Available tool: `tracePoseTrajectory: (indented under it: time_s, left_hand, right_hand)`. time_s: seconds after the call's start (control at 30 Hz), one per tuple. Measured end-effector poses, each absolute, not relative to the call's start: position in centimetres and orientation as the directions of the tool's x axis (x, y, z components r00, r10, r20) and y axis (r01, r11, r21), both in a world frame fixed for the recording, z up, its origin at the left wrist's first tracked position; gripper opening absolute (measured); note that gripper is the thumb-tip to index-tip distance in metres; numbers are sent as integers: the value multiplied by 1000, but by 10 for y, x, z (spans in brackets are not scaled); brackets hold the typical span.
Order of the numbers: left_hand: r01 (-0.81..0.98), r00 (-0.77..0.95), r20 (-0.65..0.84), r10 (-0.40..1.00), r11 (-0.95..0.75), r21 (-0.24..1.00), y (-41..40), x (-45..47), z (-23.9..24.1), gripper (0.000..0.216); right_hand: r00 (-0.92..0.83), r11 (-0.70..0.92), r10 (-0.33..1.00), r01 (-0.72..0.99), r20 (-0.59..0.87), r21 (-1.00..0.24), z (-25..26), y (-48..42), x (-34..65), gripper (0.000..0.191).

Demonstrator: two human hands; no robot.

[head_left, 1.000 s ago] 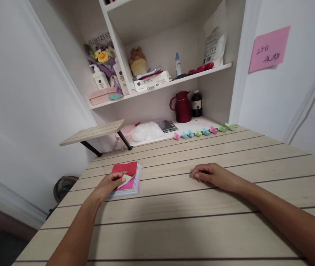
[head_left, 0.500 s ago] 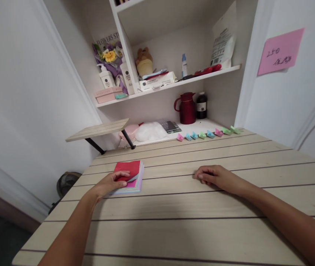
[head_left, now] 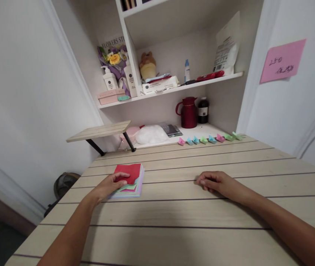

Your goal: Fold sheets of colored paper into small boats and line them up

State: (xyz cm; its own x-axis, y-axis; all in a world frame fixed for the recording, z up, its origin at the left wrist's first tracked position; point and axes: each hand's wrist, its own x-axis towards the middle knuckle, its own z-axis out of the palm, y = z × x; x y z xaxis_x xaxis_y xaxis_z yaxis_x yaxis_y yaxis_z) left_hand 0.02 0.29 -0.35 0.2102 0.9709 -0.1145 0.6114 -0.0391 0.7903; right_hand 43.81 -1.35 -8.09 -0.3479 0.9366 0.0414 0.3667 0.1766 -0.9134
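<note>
My left hand (head_left: 112, 186) rests on a stack of colored square paper (head_left: 141, 184) on the table's left side. Its fingers lie over the red top sheet (head_left: 132, 171), and the thumb is at the near edge, holding the red paper there. Below the red sheet, edges of green and pink sheets show, slightly lifted and uneven. My right hand (head_left: 215, 181) lies on the bare tabletop to the right, its fingers loosely curled in, with nothing visible in them.
Several small folded paper boats (head_left: 212, 139) stand in a row along the table's back edge. A small raised shelf (head_left: 102, 130) is at the back left. Behind are a red jug (head_left: 189, 113), a dark bottle (head_left: 203, 111) and a white plastic bag (head_left: 152, 134).
The near edges of the sheets under my left thumb have shifted; more green edges show beneath the red sheet. My right hand stays in place. The view has tilted slightly up.
</note>
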Motion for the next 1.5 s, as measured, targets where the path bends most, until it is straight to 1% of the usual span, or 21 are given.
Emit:
tracePoseTrajectory:
  time_s: [0.23, 0.4, 0.5, 0.6, 0.73, 0.83, 0.97, 1.07, 1.17, 1.27, 1.33, 1.37, 1.5]
  left_hand:
    - [641, 186, -63, 981, -73, 764, 11, 5, -11, 52]
    - [648, 256, -81, 963, -109, 754, 11, 3, -8, 60]
    - [650, 248, -95, 964, -92, 754, 9, 1, -7, 63]
    - [644, 218, -93, 972, -72, 761, 8, 0, -9, 62]
    - [648, 197, -59, 979, -85, 757, 8, 3, -10, 56]
    - [693, 162, -45, 986, -81, 716, 11, 11, -6, 56]
    - [775, 85, -43, 995, -39, 630, 20, 28, 0, 65]
    - [828, 44, -72, 996, 4, 560, 28, 41, 4, 74]
    - [868, 36, -118, 992, 27, 496, 34, 50, 6, 85]
    - [891, 66, -141, 988, 5, 454, 36, 55, 5, 96]
    - [889, 82, -143, 986, -8, 458, 37, 55, 4, 98]
    - [882, 89, -144, 986, -10, 472, 36, 54, 4, 96]
    - [812, 102, -143, 984, 0, 584, 32, 43, 5, 78]
  right_hand:
    - [-349, 168, 936, 357, 35, -919, -78, -15, 437, 44]
    - [-345, 171, 937, 351, 42, -921, -77, -17, 437, 43]
    - [-344, 171, 938, 345, 45, -923, -78, -17, 437, 45]
    - [-353, 180, 934, 358, 45, -916, -80, -16, 438, 44]
    - [-362, 186, 931, 367, 45, -912, -81, -14, 439, 43]
    - [-351, 168, 936, 360, 34, -918, -80, -14, 438, 43]
    - [-347, 161, 937, 343, 35, -925, -77, -17, 436, 42]
    - [-350, 169, 936, 344, 41, -924, -75, -18, 436, 41]
    - [-353, 175, 935, 345, 45, -922, -76, -17, 437, 40]
    - [-351, 179, 935, 347, 49, -921, -78, -16, 438, 38]
    - [-358, 181, 932, 346, 49, -920, -78, -15, 439, 37]
    - [-361, 181, 931, 346, 47, -921, -78, -15, 439, 36]
    - [-365, 192, 929, 346, 57, -918, -76, -15, 439, 34]
